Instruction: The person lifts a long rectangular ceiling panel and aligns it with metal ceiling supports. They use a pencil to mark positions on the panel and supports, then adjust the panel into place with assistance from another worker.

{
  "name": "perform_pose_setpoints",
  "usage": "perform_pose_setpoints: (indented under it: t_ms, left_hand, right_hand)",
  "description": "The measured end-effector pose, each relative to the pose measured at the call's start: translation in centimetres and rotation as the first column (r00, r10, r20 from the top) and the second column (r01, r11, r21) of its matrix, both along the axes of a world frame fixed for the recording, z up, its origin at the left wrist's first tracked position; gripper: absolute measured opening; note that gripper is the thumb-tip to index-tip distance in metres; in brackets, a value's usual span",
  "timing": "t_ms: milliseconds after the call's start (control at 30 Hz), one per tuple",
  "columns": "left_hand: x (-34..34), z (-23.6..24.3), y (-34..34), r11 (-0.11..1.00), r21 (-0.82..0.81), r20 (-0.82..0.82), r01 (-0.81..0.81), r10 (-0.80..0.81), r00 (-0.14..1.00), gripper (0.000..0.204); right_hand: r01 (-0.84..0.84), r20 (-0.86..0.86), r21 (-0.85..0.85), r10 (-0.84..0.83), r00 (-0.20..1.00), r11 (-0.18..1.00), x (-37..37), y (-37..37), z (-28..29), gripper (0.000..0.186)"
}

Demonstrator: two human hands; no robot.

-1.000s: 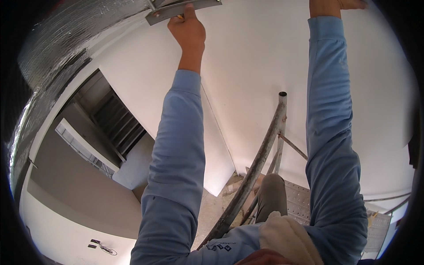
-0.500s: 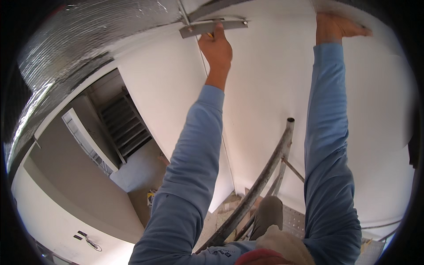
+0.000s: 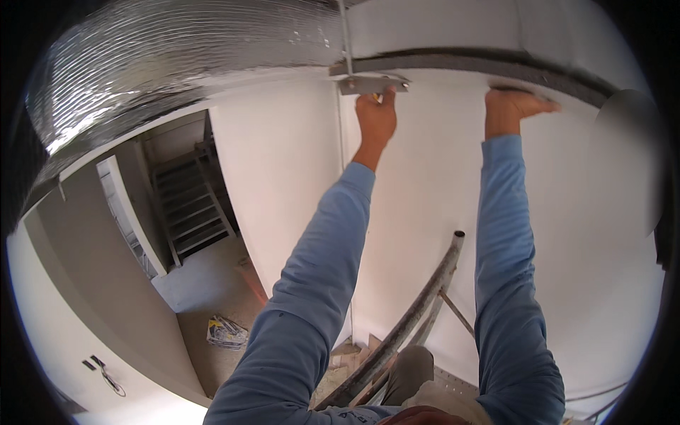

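High on the white wall [image 3: 418, 184], my left hand [image 3: 375, 120] grips a flat metal plastering trowel [image 3: 354, 86]. A bit of yellow shows at its handle. The blade lies across the wall's upper part, just below a dark grey horizontal strip [image 3: 489, 65] and close to a vertical line in the wall. My right hand [image 3: 513, 108] is raised to the right of it, wrist bent back and fingers stretched rightward near the same strip. A thin dark edge runs along the top of this hand; whether it is a shadow or a flat object, I cannot tell.
A worn metal tube frame [image 3: 418, 308] stands between my arms, its open end upward. Shiny foil-faced sheeting [image 3: 191, 49] covers the upper left. Below left, a doorway shows metal stairs [image 3: 191, 212] and a crumpled bag [image 3: 227, 333] on the floor. Wires [image 3: 110, 379] hang from the left wall.
The view has shifted, so both hands and the tube frame sit lower and more of the dark strip shows. The trowel stays in my left hand; my right hand remains raised.
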State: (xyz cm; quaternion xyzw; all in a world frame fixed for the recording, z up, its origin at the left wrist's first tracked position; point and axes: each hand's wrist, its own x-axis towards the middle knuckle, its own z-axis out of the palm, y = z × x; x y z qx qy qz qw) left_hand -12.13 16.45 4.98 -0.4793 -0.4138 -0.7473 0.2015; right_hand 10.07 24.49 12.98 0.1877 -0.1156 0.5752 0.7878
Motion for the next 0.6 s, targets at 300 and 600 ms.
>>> perform_pose_setpoints:
  t_ms: [300,600]
  left_hand:
    - [1.3,0.4,4.2,0.997,0.042,0.018,0.066,-0.067,0.998,0.05]
    - [1.7,0.3,6.3,0.995,0.09,0.129,0.049,-0.06,0.99,0.039]
  right_hand:
    - [0.028,-0.108,0.371,0.013,0.994,0.928,0.3,1.3,0.6,0.109]
    - [0.02,-0.152,0.195,0.01,0.988,0.981,-0.8,2.3,0.0,0.102]
